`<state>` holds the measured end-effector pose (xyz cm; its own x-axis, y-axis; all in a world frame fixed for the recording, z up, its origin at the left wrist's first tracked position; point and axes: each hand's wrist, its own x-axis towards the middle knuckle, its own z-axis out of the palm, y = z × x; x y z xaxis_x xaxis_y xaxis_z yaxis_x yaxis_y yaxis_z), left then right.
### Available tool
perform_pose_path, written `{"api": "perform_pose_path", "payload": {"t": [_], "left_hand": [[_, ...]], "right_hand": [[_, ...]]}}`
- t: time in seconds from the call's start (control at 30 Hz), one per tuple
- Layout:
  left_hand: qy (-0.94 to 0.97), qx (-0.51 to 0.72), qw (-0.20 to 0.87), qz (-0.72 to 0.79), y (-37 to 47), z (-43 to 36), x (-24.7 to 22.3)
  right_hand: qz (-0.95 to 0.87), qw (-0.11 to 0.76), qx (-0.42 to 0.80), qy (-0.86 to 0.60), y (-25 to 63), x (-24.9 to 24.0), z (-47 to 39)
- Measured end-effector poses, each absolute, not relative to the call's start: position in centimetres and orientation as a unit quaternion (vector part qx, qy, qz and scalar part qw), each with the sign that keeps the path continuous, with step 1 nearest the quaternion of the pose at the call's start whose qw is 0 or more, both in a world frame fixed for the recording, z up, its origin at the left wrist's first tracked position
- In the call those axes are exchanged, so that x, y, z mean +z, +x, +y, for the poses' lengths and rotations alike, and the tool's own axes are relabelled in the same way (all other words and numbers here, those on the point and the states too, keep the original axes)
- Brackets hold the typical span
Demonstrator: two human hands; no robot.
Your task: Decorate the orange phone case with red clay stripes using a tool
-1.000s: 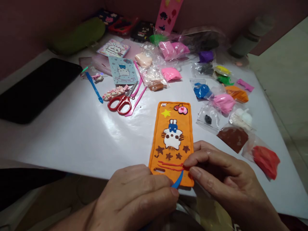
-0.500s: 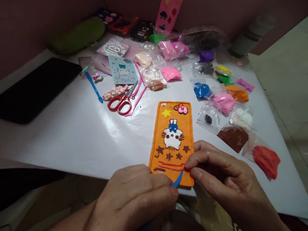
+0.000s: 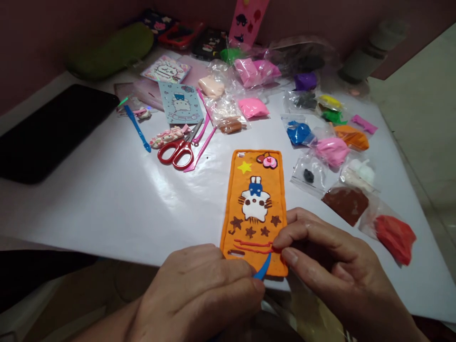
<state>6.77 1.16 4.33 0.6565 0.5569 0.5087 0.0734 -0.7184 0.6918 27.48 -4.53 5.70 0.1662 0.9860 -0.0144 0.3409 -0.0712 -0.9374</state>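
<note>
An orange clay-covered phone case [image 3: 235, 190] lies near the front edge of the table, with a white cat figure, brown stars, a yellow star and a pink heart on it. Two thin red clay strips [image 3: 249, 250] run across its lower part. My left hand [image 3: 210, 289] is closed around a blue modelling tool [image 3: 262, 269], whose curved tip rests by the strips' right end. At the case's right edge, the thumb and index finger of my right hand [image 3: 327, 266] pinch the end of the red clay; the exact contact is partly hidden.
Red-handled scissors [image 3: 183, 156], pink tools, a blue tool [image 3: 138, 129] and a blue cat card [image 3: 180, 104] lie behind left. A black tablet-like slab [image 3: 53, 135] is at far left. Bags of coloured clay [image 3: 333, 151] spread along the right, with a red one [image 3: 395, 237] nearest.
Both hands stay almost where they were, with the blue tool's tip still beside the red strips. The view has shifted very slightly.
</note>
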Motion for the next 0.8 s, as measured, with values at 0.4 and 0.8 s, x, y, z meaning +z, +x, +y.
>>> {"api": "perform_pose_path", "payload": {"t": [0.4, 0.8], "left_hand": [[0.814, 0.427, 0.308, 0.245, 7.4, 0.9, 4.1], [0.786, 0.442, 0.315, 0.297, 7.6, -0.9, 2.9]], "right_hand": [[-0.525, 0.439, 0.383, -0.62, 27.3, 6.1, -4.1], [-0.559, 0.405, 0.358, -0.629, 27.4, 7.1, -3.6]]}}
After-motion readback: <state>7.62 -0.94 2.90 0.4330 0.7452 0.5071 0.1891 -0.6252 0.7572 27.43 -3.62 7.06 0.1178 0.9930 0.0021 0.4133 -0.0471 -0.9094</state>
